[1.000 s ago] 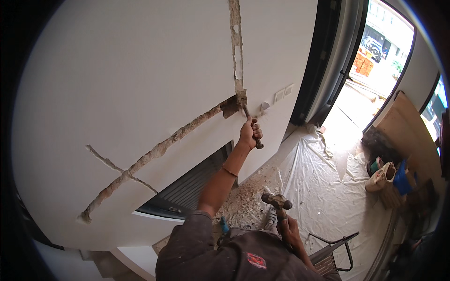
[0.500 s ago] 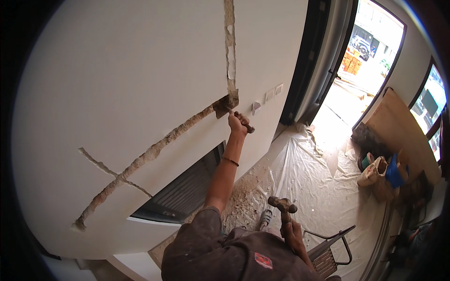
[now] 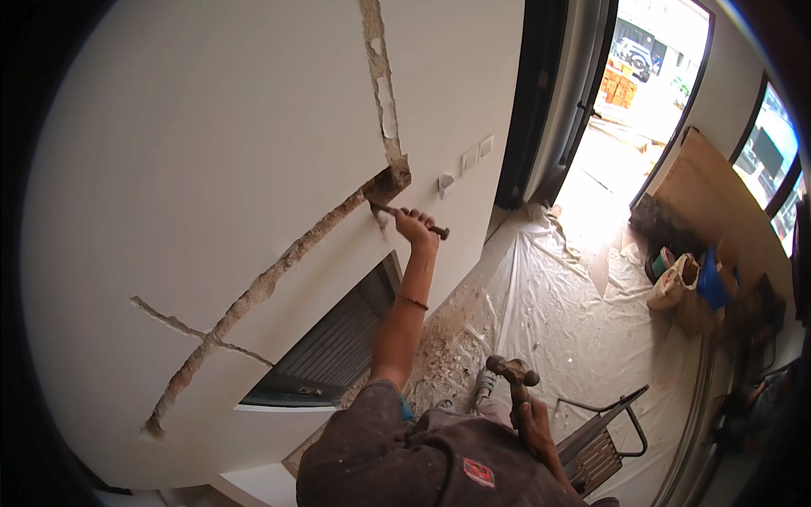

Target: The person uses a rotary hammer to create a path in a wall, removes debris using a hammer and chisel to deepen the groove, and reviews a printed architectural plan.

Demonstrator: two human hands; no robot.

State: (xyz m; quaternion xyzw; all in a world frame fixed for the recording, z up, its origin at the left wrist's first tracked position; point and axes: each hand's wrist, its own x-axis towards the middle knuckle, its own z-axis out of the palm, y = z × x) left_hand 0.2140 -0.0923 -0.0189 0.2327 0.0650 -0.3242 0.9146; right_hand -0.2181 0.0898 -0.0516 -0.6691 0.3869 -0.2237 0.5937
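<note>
So the left hand (image 3: 416,226) has its fingers clamped around a chisel (image 3: 436,230), tip pointing into the lower left corner of a rough recess (image 3: 390,179) cut in the white wall (image 3: 186,169). Can't tell if the tip is actually biting. The right hand (image 3: 532,420) has its fingers wrapped around the handle of a hammer (image 3: 513,370), head up, well apart from the wall.

Container-wise: near the right edge of the plastic sheet (image 3: 566,329) there's a beige sack (image 3: 673,286), mouth open, but the inside's too dark to make out. Just right of it is a blue bag (image 3: 715,286), contents can't be told either. The recess itself shows only rough, dark material. Rubble (image 3: 443,355) is piled on the floor along the sheet's left edge, by the foot of the wall.
</note>
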